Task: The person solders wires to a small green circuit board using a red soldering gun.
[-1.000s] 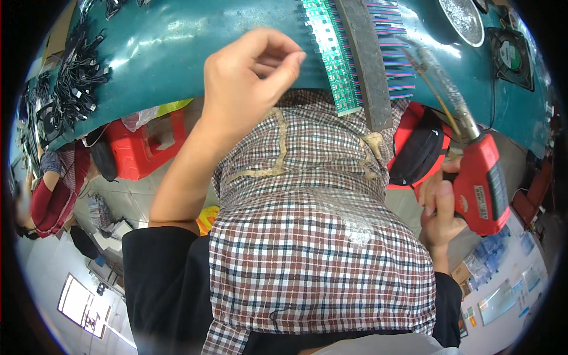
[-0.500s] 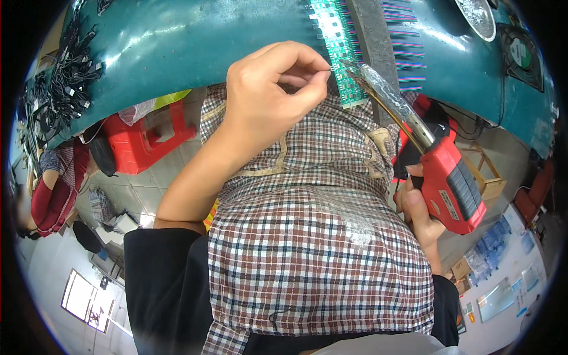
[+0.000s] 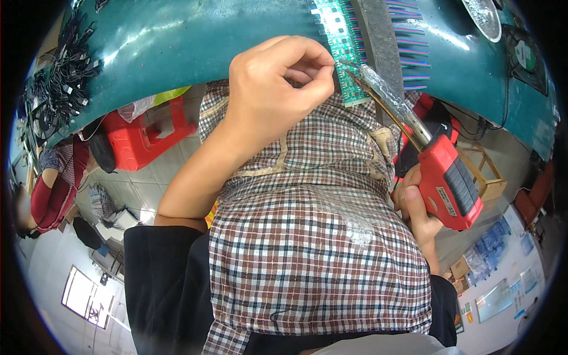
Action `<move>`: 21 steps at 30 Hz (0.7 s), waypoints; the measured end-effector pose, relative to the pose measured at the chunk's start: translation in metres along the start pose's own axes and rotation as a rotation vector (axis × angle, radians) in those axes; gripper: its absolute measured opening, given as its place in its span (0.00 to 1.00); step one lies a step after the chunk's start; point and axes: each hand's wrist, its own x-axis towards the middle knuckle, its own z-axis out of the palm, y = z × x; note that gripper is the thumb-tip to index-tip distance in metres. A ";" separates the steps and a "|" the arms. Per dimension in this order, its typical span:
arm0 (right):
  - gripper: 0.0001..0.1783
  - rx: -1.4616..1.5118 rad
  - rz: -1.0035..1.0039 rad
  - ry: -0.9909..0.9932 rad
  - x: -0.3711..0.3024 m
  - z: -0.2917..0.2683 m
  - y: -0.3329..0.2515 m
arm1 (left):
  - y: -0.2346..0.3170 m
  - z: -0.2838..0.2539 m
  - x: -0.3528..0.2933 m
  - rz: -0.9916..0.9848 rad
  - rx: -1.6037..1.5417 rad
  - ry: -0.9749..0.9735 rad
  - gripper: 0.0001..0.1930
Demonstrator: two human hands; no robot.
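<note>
A long green circuit board strip (image 3: 357, 94) lies along a grey bar (image 3: 380, 53) on the bench, its near end toward me. My left hand (image 3: 278, 83) is closed in a pinch at the strip's left edge, thumb and forefinger together. Whatever is between those fingertips is too small to make out. My right hand (image 3: 417, 204) is wrapped round the handle of a red and black soldering gun (image 3: 447, 183). Its foil-wrapped barrel slants up to the left, with a thin brass-coloured tube beneath. The tip is over the strip, close to my left fingertips.
Thin coloured wires (image 3: 414, 44) stick out right of the bar. A metal dish (image 3: 482, 18) and a black fan (image 3: 525, 56) are at the far right of the green bench (image 3: 177, 53). Black cables (image 3: 68, 74) are heaped at left. Below stands a red stool (image 3: 133, 142); another person's sleeve (image 3: 53, 192) shows.
My left hand has shifted slightly up and to the right, still pinched. The soldering gun's handle has moved a little up and left. The bench things sit slightly farther right in view.
</note>
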 end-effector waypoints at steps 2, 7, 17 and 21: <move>0.06 0.007 0.002 -0.007 0.002 0.000 -0.001 | 0.000 0.000 0.000 -0.001 -0.003 0.002 0.05; 0.07 -0.027 -0.077 -0.026 0.002 -0.001 0.009 | -0.001 -0.001 0.001 0.002 0.007 0.001 0.05; 0.07 0.059 0.061 0.026 -0.003 0.002 -0.001 | 0.000 -0.001 0.001 0.008 0.010 0.000 0.05; 0.08 -0.013 -0.008 -0.016 -0.004 -0.005 0.006 | 0.001 -0.002 0.002 0.014 0.018 -0.011 0.05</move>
